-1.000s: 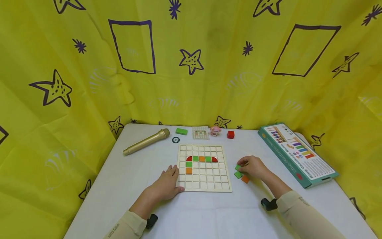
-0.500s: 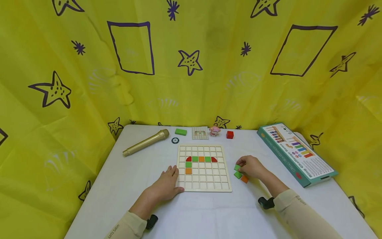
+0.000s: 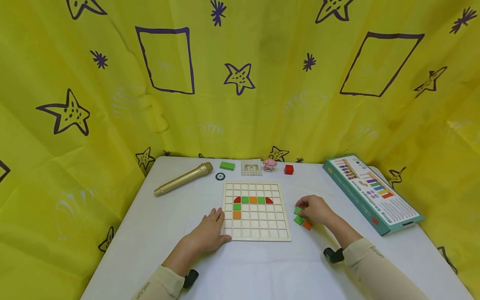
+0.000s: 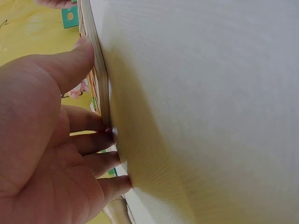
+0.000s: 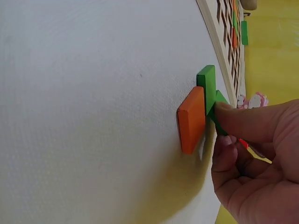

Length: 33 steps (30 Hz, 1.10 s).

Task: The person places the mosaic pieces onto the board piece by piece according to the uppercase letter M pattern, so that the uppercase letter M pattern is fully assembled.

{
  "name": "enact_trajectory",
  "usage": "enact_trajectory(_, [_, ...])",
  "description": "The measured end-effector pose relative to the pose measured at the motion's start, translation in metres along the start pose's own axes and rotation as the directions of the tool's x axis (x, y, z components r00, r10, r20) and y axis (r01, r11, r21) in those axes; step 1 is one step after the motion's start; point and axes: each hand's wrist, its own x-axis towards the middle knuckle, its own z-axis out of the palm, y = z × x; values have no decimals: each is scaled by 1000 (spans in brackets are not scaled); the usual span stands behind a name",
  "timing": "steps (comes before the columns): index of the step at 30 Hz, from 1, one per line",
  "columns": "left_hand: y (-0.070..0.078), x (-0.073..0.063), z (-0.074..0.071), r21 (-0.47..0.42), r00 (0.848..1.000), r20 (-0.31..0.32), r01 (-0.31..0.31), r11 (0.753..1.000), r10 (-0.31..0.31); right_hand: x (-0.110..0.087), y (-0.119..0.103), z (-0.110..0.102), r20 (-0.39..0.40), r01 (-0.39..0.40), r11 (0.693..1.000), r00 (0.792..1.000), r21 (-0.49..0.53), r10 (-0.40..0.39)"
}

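A wooden grid board (image 3: pixel 262 223) lies mid-table with red, green and orange pieces in some of its cells. My left hand (image 3: pixel 208 231) rests at the board's lower left corner, thumb by the near edge and straight fingers along the left side. To the right of the board, my right hand (image 3: pixel 317 209) pinches a green square tile (image 5: pixel 220 97) between thumb and fingers. Just nearer me, another green tile (image 3: pixel 298 220) and an orange tile (image 3: pixel 307 225) lie close together on the table. The fingers partly cover the pinched tile.
Along the back are a gold microphone (image 3: pixel 183 179), a green block (image 3: pixel 227 166), a dark round chip (image 3: pixel 220 176), a pattern card (image 3: pixel 251 167), a pink figurine (image 3: pixel 269 164) and a red cube (image 3: pixel 288 169). A game box (image 3: pixel 373 193) lies at right.
The view shifts slightly. Both hands stay in nearly the same places, the right one still at the green tile; the pieces on the board look unchanged.
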Motion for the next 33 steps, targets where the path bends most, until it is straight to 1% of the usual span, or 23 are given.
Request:
enact_trajectory(10, [0, 0, 1, -4, 1000, 1, 16, 1000, -16, 0, 0, -1, 14, 34, 999, 999, 14, -34])
enact_trajectory(14, [0, 0, 0, -11, 1000, 2, 18, 1000, -18, 1, -2, -3, 14, 29, 999, 999, 18, -30])
enact_trajectory(18, [2, -2, -1, -13, 1000, 2, 17, 1000, -17, 2, -7, -6, 11, 30, 999, 999, 26, -30])
enact_trajectory(25, [1, -2, 0, -3, 1000, -2, 12, 1000, -12, 6, -16, -9, 5, 58, 998, 998, 26, -58])
enact_trajectory(33, [2, -2, -2, -3, 1000, 1, 10, 1000, -10, 15, -30, -8, 10, 57, 996, 998, 71, -58])
